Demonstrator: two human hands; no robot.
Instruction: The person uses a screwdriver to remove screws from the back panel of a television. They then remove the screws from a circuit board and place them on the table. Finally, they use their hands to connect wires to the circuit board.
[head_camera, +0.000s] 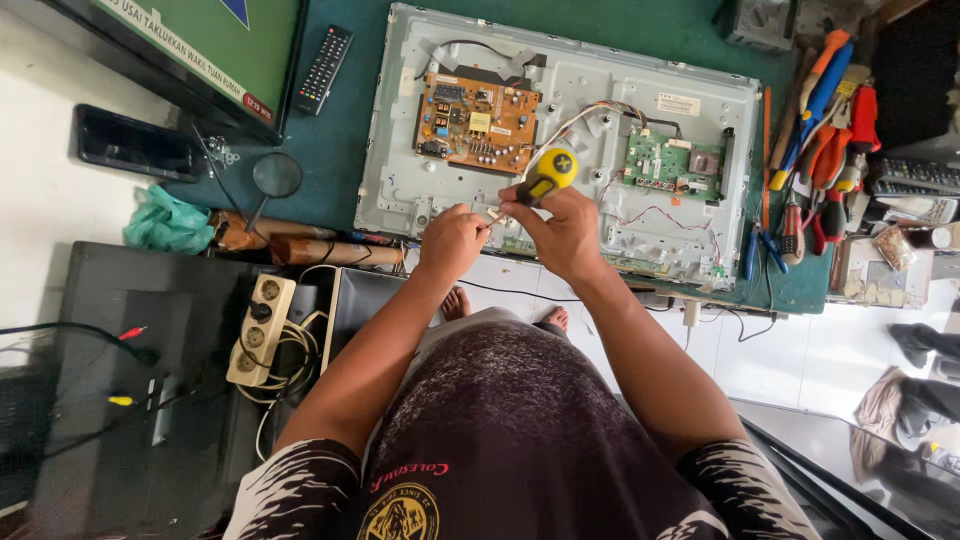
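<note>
The right hand (565, 232) is closed around a yellow-handled screwdriver (545, 172), its tip angled down toward the lower edge of the opened television panel (590, 90) that lies back-up on the green bench (340, 140). The left hand (452, 238) pinches something small beside the tip, probably a screw or a connector, though it is too small to tell. The rear cover is already off, with the brown power board (476, 122) and the green main board (672, 163) both bare and still wired in place. Neither board has been lifted out. More screwdrivers and pliers (820, 130) lie at the panel's right end.
</note>
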